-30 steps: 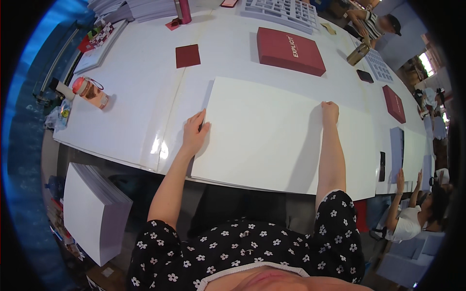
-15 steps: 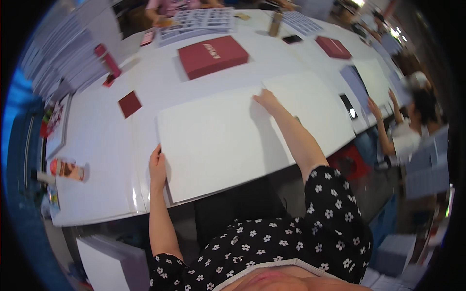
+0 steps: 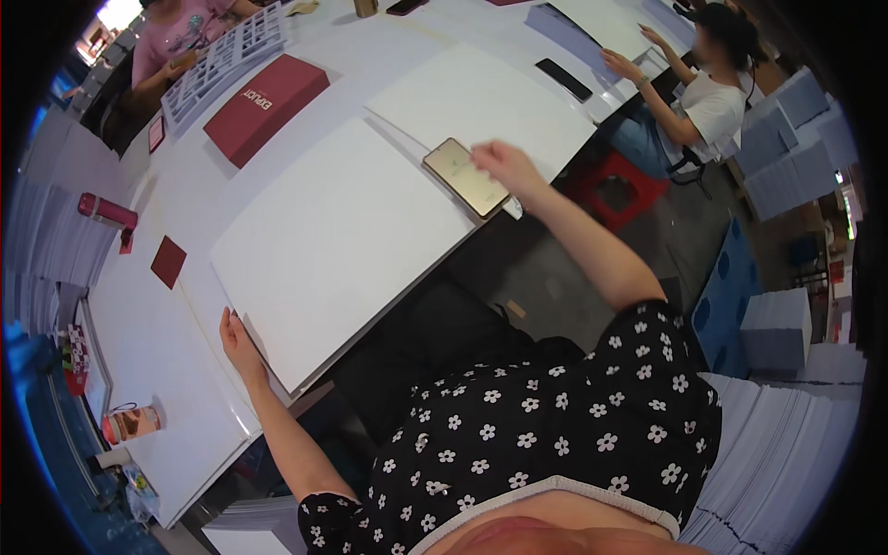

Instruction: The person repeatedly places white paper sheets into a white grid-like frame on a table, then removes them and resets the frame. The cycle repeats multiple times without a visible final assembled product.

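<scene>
Large white sheets (image 3: pixel 342 240) lie in front of me on the white table, seemingly stacked at the near edge. My left hand (image 3: pixel 240 344) rests along their left edge with its fingers stretched out. Over the gold-toned screen of a phone (image 3: pixel 455 174) hangs my right hand (image 3: pixel 507 168), slightly blurred, its fingers curled in. Whether anything is between those fingers is hidden. The phone lies at the table's near edge, between the front sheets and another large white sheet (image 3: pixel 481 88) on the right.
A dark red box (image 3: pixel 264 111) stands beyond the sheets. To the left are a red card (image 3: pixel 168 263), a pink flask (image 3: pixel 106 211) and an orange-capped bottle (image 3: pixel 134 423). A black phone (image 3: pixel 562 80) lies near a co-worker (image 3: pixel 708 102) on the right. Another person (image 3: pixel 180 46) sits opposite.
The view has swung to the right. My right hand has moved from the far edge of the sheet to above the phone, which now shows. My left hand remains at the sheets' left edge.
</scene>
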Demonstrator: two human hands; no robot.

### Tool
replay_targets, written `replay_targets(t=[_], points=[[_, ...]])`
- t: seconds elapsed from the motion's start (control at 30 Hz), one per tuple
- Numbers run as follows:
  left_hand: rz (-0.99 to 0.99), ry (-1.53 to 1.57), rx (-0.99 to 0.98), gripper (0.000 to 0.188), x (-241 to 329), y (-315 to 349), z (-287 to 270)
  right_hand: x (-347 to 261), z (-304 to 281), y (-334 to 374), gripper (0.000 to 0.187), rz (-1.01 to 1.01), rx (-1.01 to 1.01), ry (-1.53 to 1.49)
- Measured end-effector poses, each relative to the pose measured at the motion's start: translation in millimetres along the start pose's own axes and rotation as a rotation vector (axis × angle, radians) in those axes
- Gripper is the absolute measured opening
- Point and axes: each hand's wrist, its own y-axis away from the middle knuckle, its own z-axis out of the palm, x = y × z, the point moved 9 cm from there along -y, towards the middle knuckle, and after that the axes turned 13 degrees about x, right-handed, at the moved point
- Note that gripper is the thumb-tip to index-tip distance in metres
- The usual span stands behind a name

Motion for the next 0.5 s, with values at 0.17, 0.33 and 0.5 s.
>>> replay_targets(t=[0.17,0.33,0.5], points=[[-0.044,-0.04,-0.012,0.048,-2,-8,-8,8,31,97,0.056,-0.111,-0.069,0.012],[-0.212,-0.112,0.011,0.04,-20,15,-37,-6,53,105,0.063,-0.056,-0.019,0.043],[-0.339,-0.476,-0.09,0.038,-22,79,-52,22,62,104,0.066,-0.06,0.093,0.066]])
